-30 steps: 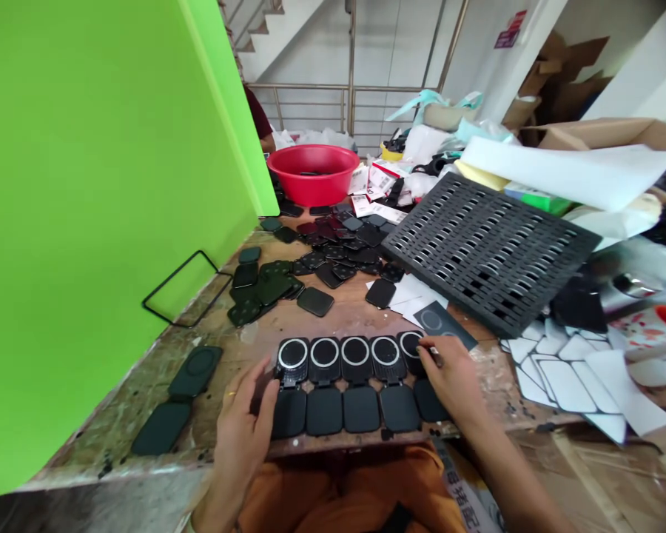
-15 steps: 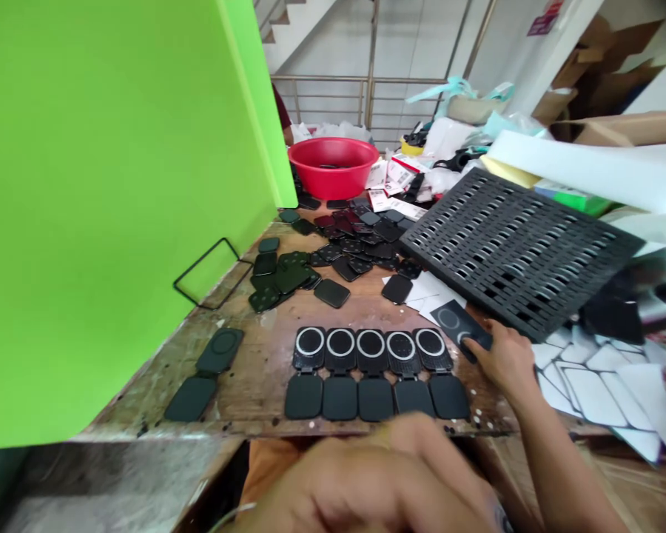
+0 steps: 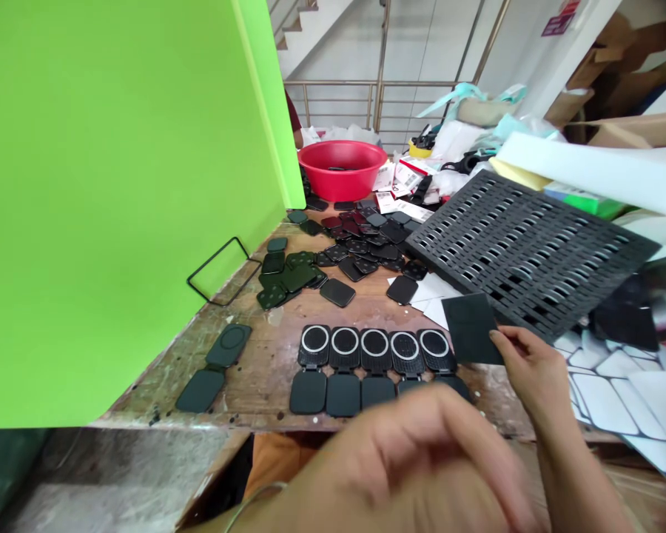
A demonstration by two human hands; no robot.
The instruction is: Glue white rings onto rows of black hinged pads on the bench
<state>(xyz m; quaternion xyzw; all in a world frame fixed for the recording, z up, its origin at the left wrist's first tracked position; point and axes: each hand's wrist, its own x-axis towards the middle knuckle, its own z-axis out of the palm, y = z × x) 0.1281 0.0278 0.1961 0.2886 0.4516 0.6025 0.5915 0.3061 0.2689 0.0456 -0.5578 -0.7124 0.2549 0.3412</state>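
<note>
My right hand (image 3: 533,366) pinches a thin black sheet (image 3: 471,329) by its right edge, just above the table. The sheet's plain dark face shows. Left of it stands a row of several opened folding pads (image 3: 374,352): upper halves with white rings, lower halves plain black. My left hand (image 3: 422,466) looms large and blurred at the bottom, close to the camera, hiding part of the lower halves. Its fingers look bent, but the blur hides whether anything is in them. Another unfolded pad (image 3: 200,390) lies at the left, its ring dark.
Loose black square plates (image 3: 355,248) are heaped mid-table before a red basin (image 3: 341,170). A black slotted tray (image 3: 525,248) leans at the right, near white cut sheets (image 3: 616,392). A green panel (image 3: 133,185) walls the left, a wire frame (image 3: 222,272) against it.
My right hand has lifted and turned the black sheet, so its ringed face no longer shows. My left hand has shifted right and up. The view has moved slightly.
</note>
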